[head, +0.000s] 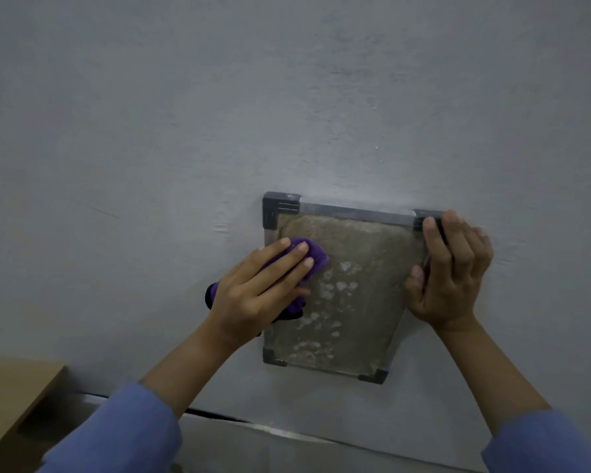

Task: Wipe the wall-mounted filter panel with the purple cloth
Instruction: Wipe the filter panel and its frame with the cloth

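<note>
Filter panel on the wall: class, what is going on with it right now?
A person is cleaning the filter panel, which is mounted on a grey wall. The left hand presses a purple cloth flat against the panel's dusty upper left area. The right hand grips the frame's right edge near the top corner, steadying it. Pale patches show in the grime.

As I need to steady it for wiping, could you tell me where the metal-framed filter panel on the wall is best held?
Probably by the upper right edge of the metal-framed filter panel, coming in from the right. The rigid frame offers a firm grip there, clear of the dusty mesh; the right hand already curls round that black corner piece, while the left hand presses the purple cloth on the left side.
</note>
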Demonstrator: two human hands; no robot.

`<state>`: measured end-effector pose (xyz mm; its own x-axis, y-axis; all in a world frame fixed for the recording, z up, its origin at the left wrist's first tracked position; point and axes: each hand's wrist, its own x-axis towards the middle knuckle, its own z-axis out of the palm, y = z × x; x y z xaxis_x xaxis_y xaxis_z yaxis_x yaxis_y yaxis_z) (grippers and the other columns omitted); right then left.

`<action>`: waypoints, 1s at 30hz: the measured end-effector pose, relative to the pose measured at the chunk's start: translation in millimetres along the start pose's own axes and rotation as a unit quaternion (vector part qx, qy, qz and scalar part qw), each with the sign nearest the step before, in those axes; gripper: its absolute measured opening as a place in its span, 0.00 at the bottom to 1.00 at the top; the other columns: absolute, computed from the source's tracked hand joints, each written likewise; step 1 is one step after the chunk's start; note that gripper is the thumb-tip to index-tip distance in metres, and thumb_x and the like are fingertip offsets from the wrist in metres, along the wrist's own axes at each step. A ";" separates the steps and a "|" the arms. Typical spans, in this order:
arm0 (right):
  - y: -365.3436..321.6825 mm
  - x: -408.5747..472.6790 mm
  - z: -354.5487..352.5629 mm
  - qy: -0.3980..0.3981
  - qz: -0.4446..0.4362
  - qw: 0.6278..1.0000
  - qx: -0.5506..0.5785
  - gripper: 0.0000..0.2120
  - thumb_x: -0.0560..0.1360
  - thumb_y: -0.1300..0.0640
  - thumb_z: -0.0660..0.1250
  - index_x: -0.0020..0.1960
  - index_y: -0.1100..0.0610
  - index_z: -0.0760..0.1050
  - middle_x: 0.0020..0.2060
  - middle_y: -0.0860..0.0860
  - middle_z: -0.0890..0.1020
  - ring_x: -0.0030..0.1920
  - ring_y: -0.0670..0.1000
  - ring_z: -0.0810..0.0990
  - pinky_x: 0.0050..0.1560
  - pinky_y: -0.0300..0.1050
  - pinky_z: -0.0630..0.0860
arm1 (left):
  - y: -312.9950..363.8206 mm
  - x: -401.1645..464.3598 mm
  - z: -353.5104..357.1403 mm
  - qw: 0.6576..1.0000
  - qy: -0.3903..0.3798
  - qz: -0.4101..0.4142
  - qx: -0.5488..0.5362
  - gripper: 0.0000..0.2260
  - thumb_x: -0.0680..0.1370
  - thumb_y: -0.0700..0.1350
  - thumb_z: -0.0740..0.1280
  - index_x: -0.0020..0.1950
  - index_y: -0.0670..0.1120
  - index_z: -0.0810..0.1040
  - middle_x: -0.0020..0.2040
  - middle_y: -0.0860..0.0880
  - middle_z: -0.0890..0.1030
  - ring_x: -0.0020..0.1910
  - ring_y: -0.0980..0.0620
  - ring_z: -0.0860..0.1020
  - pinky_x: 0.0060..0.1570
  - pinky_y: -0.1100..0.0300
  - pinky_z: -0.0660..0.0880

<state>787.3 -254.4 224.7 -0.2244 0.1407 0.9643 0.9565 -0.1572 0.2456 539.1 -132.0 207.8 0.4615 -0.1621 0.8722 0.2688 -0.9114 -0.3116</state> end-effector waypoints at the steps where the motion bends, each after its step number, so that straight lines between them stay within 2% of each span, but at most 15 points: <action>1: 0.3 -0.3 0.3 0.000 0.000 1.000 -0.001 0.26 0.73 0.55 0.55 0.70 0.60 0.63 0.64 0.61 0.67 0.63 0.62 0.68 0.67 0.57 0.61 | -1.2 1.2 0.9 1.000 0.006 0.000 -0.004 0.16 0.74 0.40 0.74 0.60 0.38 0.78 0.60 0.41 0.79 0.60 0.42 0.78 0.54 0.49 0.78; 9: 0.8 -2.5 3.0 0.004 0.000 1.000 -0.007 0.26 0.73 0.55 0.55 0.70 0.60 0.63 0.66 0.59 0.65 0.64 0.61 0.67 0.69 0.54 0.59 | -3.7 0.8 4.0 0.999 -0.006 0.036 -0.017 0.14 0.73 0.34 0.73 0.57 0.37 0.80 0.57 0.42 0.81 0.54 0.45 0.81 0.51 0.51 0.80; 14: 1.4 -3.5 2.8 0.005 0.001 1.000 -0.012 0.26 0.73 0.54 0.55 0.70 0.60 0.63 0.66 0.60 0.66 0.65 0.60 0.67 0.69 0.55 0.60 | -5.6 -10.0 -7.0 0.992 -0.084 0.090 -0.034 0.12 0.73 0.34 0.72 0.56 0.37 0.81 0.56 0.42 0.82 0.52 0.43 0.82 0.50 0.51 0.80; 18: 1.8 -2.3 2.3 -0.003 -0.002 1.000 -0.012 0.25 0.75 0.54 0.54 0.70 0.60 0.62 0.66 0.60 0.66 0.65 0.61 0.67 0.69 0.55 0.59 | 0.5 -16.0 -19.9 0.984 -0.148 0.091 -0.036 0.17 0.65 0.33 0.78 0.53 0.36 0.82 0.53 0.42 0.83 0.49 0.42 0.83 0.45 0.51 0.81; 21: 1.3 -0.7 -1.9 -0.010 -0.004 1.000 -0.013 0.23 0.78 0.52 0.51 0.70 0.60 0.63 0.65 0.60 0.66 0.64 0.60 0.67 0.68 0.56 0.60 | 5.0 -9.4 -24.7 0.993 -0.110 0.045 -0.022 0.15 0.70 0.33 0.74 0.56 0.36 0.81 0.57 0.41 0.81 0.52 0.43 0.82 0.48 0.51 0.80; 24: 5.3 4.6 -8.9 -0.019 -0.021 0.999 -0.017 0.23 0.78 0.50 0.52 0.68 0.61 0.67 0.64 0.59 0.68 0.63 0.60 0.68 0.63 0.58 0.64 | 6.8 8.5 -22.5 0.998 -0.061 0.032 -0.011 0.14 0.74 0.33 0.71 0.60 0.36 0.79 0.61 0.41 0.79 0.56 0.43 0.80 0.53 0.51 0.78; 27: 19.2 11.8 -14.8 -0.036 -0.072 0.996 -0.036 0.26 0.76 0.47 0.56 0.70 0.59 0.66 0.64 0.57 0.69 0.64 0.58 0.68 0.62 0.60 0.65 | 5.4 16.7 -16.8 0.996 -0.068 0.061 0.000 0.15 0.74 0.33 0.71 0.61 0.36 0.78 0.62 0.41 0.78 0.57 0.44 0.79 0.56 0.52 0.78; 30: 33.1 14.8 -15.4 -0.059 -0.132 0.988 -0.054 0.31 0.75 0.43 0.59 0.72 0.59 0.62 0.65 0.57 0.68 0.65 0.58 0.67 0.63 0.62 0.63 | -2.1 11.4 -14.2 0.990 -0.083 0.110 -0.003 0.14 0.73 0.33 0.71 0.59 0.36 0.79 0.60 0.42 0.79 0.55 0.44 0.81 0.53 0.52 0.79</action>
<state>812.8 -272.6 248.6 -0.4349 0.3024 0.8482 0.8404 -0.2020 0.5029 531.8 -137.3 223.8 0.6412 -0.2923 0.7096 0.1424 -0.8633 -0.4842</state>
